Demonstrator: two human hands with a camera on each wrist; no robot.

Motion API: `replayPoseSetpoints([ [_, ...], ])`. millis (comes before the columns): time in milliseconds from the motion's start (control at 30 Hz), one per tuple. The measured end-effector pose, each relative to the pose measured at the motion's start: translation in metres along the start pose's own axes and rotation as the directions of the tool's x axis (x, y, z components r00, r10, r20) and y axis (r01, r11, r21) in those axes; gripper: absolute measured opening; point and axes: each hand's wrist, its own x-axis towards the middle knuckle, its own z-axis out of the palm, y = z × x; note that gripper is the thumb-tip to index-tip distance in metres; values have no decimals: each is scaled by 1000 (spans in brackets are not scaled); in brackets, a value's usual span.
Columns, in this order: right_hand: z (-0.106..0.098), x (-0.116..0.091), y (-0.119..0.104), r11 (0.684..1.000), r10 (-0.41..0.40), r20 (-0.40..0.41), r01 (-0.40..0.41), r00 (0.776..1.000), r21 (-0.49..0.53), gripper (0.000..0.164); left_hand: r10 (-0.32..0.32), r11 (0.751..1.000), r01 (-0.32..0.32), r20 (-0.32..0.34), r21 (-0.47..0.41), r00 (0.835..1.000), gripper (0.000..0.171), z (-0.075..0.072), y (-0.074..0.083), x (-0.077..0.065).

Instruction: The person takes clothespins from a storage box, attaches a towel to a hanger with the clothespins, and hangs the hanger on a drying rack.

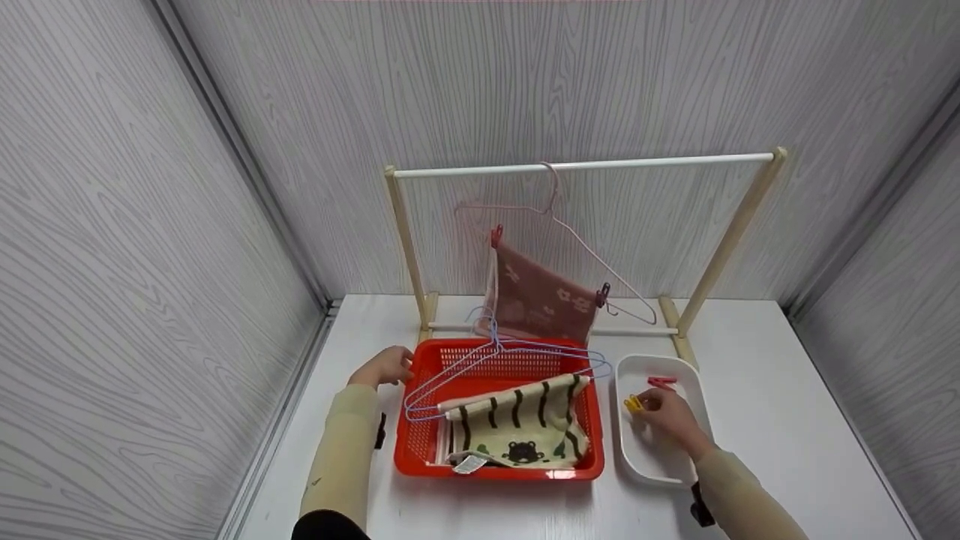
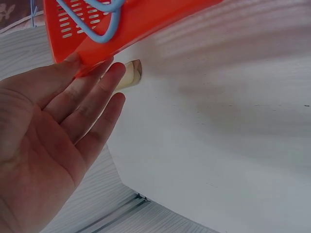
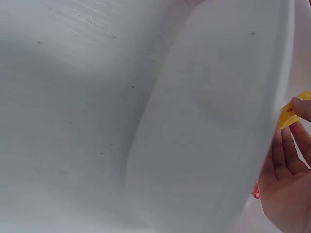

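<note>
My right hand (image 1: pixel 670 421) pinches a yellow clothespin (image 1: pixel 634 403) between thumb and fingertips, over the white tray (image 1: pixel 634 466). The right wrist view shows the yellow clothespin (image 3: pixel 287 117) beyond the tray wall (image 3: pixel 204 116). A red clothespin (image 1: pixel 661 382) lies in the tray. At the red basket's left rim, my left hand (image 1: pixel 384 366) touches the red basket (image 1: pixel 499 474) with relaxed, extended fingers (image 2: pixel 99 94). Blue hangers (image 1: pixel 496 346) lie across this basket. A cream striped cloth with a bear print (image 1: pixel 517 424) rests in its front part.
Behind the basket stands a rack with a white bar (image 1: pixel 637 163) and wooden posts (image 1: pixel 731 232). A pink hanger (image 1: pixel 592 251) hangs tilted from the bar. Dark red clips (image 1: pixel 602 295) hold a pink cloth (image 1: pixel 544 300) on it. Patterned walls (image 1: pixel 225 247) enclose the white table (image 1: pixel 780 420).
</note>
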Motion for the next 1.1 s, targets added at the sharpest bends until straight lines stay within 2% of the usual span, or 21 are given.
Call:
replayPoseSetpoints([
  [100,0,-2,-2,1000,-27,9,28,1000,-3,29,16,1000,-16,1,12,1000,50,1,-1,-1],
  [267,-2,-6,-4,1000,1,29,-1,1000,-6,30,58,998,-58,0,1,998,50,1,-2,0],
  [467,-6,-7,-2,999,43,52,-43,998,-1,29,47,996,-47,-6,-69,999,48,2,-6,2],
  [700,-12,-7,-2,998,58,55,-58,997,-17,28,58,995,-57,0,-86,998,47,1,-4,-4],
  [1000,-21,-6,-12,998,34,60,-30,998,-64,31,67,992,-65,11,-103,998,49,0,-6,-4],
  [1100,-23,-4,-15,996,-15,49,19,999,-85,31,70,992,-68,14,-107,997,48,1,-8,-5],
])
